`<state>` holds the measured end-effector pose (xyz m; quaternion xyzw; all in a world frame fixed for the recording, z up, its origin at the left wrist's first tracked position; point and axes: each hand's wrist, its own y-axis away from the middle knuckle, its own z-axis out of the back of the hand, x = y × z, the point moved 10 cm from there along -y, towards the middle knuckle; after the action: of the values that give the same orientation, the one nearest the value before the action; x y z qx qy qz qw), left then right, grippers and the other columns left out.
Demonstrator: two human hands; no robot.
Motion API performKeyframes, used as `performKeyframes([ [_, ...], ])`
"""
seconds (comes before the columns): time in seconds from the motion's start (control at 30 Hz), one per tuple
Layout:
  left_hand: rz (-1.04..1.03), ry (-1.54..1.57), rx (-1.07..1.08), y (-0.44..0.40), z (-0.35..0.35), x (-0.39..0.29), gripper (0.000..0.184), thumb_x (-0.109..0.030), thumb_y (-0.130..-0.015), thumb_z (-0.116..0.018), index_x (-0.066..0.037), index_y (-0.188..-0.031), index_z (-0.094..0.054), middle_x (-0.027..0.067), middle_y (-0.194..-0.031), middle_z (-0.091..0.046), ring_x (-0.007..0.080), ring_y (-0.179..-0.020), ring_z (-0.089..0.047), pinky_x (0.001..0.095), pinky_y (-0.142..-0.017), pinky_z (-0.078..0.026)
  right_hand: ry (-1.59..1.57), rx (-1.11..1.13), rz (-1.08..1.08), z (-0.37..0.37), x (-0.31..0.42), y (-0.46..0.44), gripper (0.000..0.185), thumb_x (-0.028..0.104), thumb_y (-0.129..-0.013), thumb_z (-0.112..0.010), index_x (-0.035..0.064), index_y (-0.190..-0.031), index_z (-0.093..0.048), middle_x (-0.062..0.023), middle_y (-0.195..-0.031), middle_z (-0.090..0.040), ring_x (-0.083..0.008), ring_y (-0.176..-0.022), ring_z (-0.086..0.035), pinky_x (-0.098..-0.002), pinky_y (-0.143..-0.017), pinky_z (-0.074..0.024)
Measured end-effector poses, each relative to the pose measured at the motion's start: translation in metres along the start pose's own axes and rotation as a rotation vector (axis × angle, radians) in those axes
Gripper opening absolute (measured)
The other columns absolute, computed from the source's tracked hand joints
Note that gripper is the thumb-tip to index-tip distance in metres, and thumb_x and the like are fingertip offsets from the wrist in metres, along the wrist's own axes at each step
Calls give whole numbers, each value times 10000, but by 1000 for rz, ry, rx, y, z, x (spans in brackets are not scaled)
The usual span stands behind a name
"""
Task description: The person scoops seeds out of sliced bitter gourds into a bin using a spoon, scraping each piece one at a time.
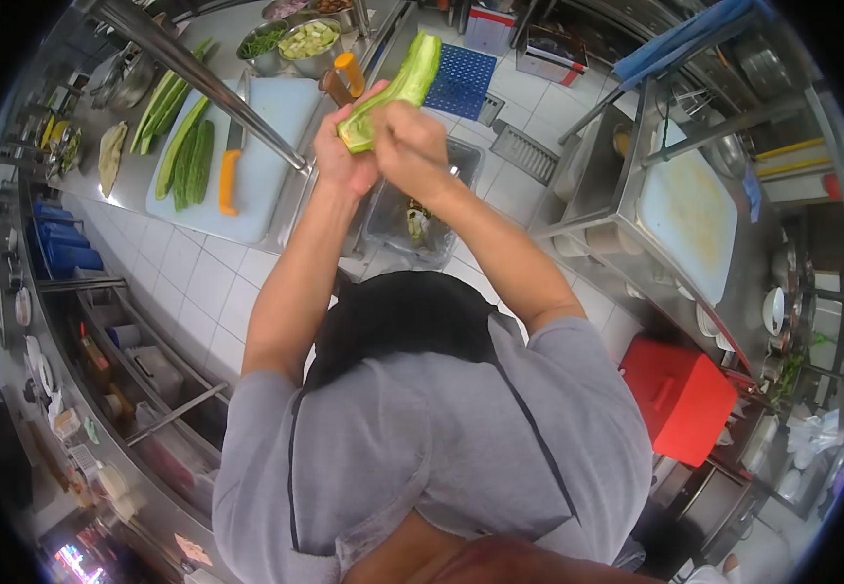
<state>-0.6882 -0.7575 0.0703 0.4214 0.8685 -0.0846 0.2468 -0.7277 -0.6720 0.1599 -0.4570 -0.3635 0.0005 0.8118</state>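
Note:
A hollowed green gourd half (419,73), pale inside, is held up at the top centre. My left hand (346,146) is closed around its lower end from the left. Against the gourd's inner face lies my right hand (410,141), its fingers curled; whatever they hold is hidden. Below both hands is a clear plastic bin (388,219) with dark and pale scraps in it. On a white cutting board (268,127) to the left rest several long green gourd pieces (186,164) and a knife with an orange handle (229,182).
Bowls of cut vegetables (308,41) stand at the back left, beside an orange-capped bottle (349,73). A metal rail (198,78) crosses above the left counter. Another cutting board (689,209) lies on the right counter, with a red bin (677,399) below.

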Motion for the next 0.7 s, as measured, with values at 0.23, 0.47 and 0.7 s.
performKeyframes([
  [0.23,19,-39,23,-2,7,0,629,-297,-917,-405,52,-1438,-463,228,-1419,-531,357,-1286,-535,475,-1148,-375,-87,89,94,-5,7,1,90,-10,-822,-647,41,-894,-660,-133,-813,-654,-331,-709,-672,-395,-635,-527],
  [0.47,4,-72,-68,12,26,-7,641,-230,-860,-525,57,-1427,-440,232,-1401,-528,362,-1279,-538,502,-1123,-412,44,149,155,6,-4,2,77,8,-827,-643,39,-895,-663,-146,-824,-664,-356,-727,-674,-432,-649,-540],
  [0.7,24,-194,-16,16,23,-2,677,-114,-831,-521,78,-1463,-372,229,-1409,-507,357,-1278,-541,514,-1085,-465,160,175,22,7,-77,-43,119,4,-771,-614,41,-885,-621,-204,-837,-662,-435,-785,-662,-493,-690,-544],
])
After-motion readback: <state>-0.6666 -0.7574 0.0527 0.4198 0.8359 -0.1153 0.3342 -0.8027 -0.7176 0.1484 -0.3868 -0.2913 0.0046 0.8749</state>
